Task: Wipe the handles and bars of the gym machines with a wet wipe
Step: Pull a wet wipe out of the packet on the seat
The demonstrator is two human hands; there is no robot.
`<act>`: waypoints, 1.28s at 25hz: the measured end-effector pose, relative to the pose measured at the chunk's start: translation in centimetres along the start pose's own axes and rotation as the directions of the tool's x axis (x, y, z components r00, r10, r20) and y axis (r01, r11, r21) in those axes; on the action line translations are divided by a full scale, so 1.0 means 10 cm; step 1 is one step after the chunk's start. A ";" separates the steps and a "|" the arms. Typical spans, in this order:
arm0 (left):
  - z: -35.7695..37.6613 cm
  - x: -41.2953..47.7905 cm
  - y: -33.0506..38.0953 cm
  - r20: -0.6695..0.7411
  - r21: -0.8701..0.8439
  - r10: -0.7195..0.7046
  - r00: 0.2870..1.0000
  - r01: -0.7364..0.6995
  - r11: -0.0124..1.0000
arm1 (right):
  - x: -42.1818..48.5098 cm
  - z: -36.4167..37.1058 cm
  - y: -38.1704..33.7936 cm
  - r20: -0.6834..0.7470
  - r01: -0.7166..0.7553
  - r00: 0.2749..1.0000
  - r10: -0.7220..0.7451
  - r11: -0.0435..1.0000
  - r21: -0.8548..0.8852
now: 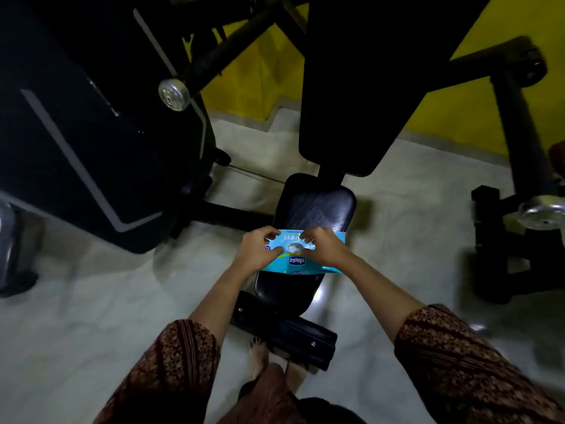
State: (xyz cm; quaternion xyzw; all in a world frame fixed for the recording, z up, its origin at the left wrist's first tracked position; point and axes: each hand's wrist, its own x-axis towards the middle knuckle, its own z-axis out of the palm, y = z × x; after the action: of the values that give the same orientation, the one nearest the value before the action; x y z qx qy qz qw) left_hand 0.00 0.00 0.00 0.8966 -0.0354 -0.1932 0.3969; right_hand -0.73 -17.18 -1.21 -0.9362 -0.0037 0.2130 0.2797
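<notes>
A light blue pack of wet wipes (301, 261) lies across the black padded seat (318, 209) of a gym machine, printed side up. My left hand (258, 250) grips the pack's left end, thumb on top near its round centre opening. My right hand (324, 247) holds the right part, its fingertips curled and pinching at the top near the opening. No loose wipe can be seen. Black machine bars (232, 41) with a chrome end cap (172, 94) rise at the upper left.
A tall black backrest pad (360, 87) stands behind the seat. A black weight-stack housing (91, 133) fills the left. Another black bar with a chrome cap (541, 211) is at right. A black foot pad (287, 332) lies below the seat, by my bare feet. Pale floor, yellow wall.
</notes>
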 end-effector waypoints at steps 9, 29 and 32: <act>0.10 0.23 -0.22 -0.023 -0.114 -0.167 0.986 0.164 0.980 | 0.30 0.29 0.03 0.094 0.046 0.995 -0.010 0.918 -0.393; 0.08 0.25 -0.30 -0.011 -0.085 -0.165 0.986 0.163 0.983 | 0.32 0.46 0.07 0.066 0.150 0.988 -0.142 0.737 -0.659; 0.08 0.26 -0.31 -0.029 -0.085 -0.158 0.987 0.155 0.984 | 0.33 0.49 0.07 0.071 0.153 0.988 -0.140 0.755 -0.638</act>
State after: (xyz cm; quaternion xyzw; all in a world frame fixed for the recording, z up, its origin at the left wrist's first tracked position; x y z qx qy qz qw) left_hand 1.81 1.02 -3.60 0.8829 0.0500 -0.2089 0.4175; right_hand 0.25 -14.79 -6.53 -0.9700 -0.1521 0.1851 -0.0409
